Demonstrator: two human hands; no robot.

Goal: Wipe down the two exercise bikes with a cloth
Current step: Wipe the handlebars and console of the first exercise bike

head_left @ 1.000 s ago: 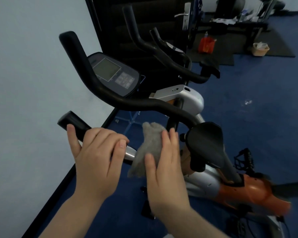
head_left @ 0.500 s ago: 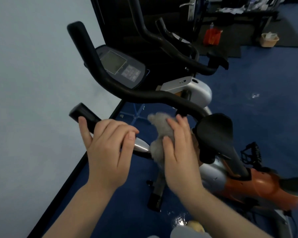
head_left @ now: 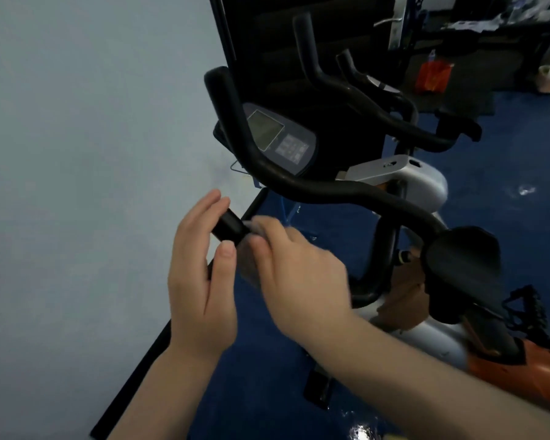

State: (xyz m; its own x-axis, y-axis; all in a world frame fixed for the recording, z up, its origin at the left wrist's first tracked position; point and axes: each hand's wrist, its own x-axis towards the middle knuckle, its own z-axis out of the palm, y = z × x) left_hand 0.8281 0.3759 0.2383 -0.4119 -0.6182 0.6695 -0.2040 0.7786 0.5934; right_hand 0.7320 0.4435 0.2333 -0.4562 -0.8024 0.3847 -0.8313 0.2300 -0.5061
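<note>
The near exercise bike has black curved handlebars (head_left: 315, 188), a grey console (head_left: 280, 139), a black saddle (head_left: 461, 258) and an orange and silver body (head_left: 521, 366). My right hand (head_left: 296, 274) presses the grey cloth (head_left: 250, 265) around the near handlebar grip (head_left: 231, 230); the cloth is mostly hidden under the fingers. My left hand (head_left: 200, 281) has loosened, fingers apart, beside the grip's end, thumb resting near it. The second bike (head_left: 394, 173) stands just behind, with black handlebars and a silver housing.
A pale wall (head_left: 92, 154) fills the left, with a black baseboard (head_left: 146, 354) along the blue floor (head_left: 505, 223). A dark door (head_left: 299, 42) stands behind the bikes. An orange bag (head_left: 432, 76) and dark furniture sit at the far right.
My right hand has slid the cloth leftward along the near handlebar onto the grip. My left hand has let go of the grip and opened. The view has shifted left.
</note>
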